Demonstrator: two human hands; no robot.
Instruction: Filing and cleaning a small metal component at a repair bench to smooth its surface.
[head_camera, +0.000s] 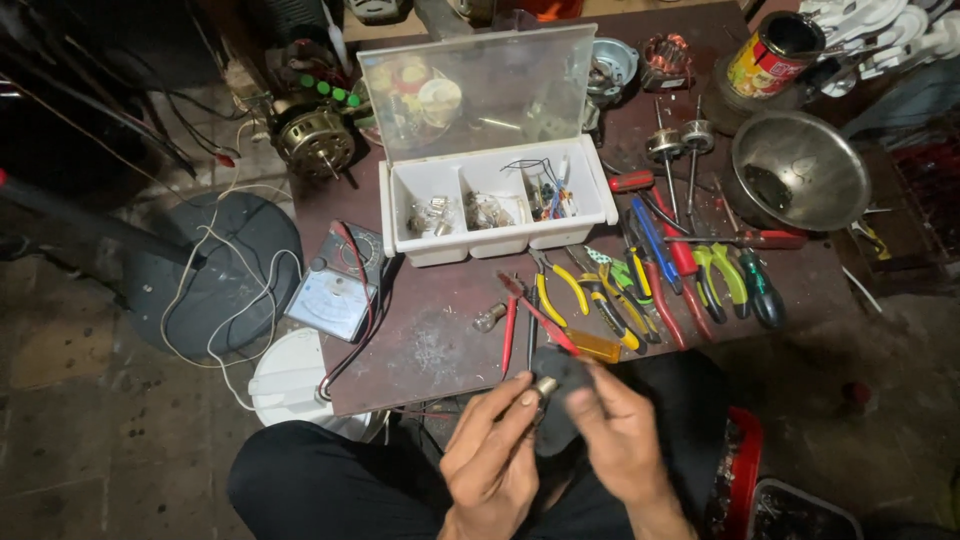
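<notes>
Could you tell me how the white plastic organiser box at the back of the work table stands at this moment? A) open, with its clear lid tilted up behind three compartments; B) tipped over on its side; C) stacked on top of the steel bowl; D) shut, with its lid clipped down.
A: the white organiser box stands upright on the table with its clear lid raised at the back, leaving three compartments of small parts in view.

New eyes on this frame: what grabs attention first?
The white compartment box with its clear lid propped open, mid-table, holding small bulbs and wires. Right of it lies a row of pliers and screwdrivers with yellow, green, red and blue handles, below a steel bowl. At the bottom edge, the left hand and right hand pinch a small metal part with a dark cloth.
</notes>
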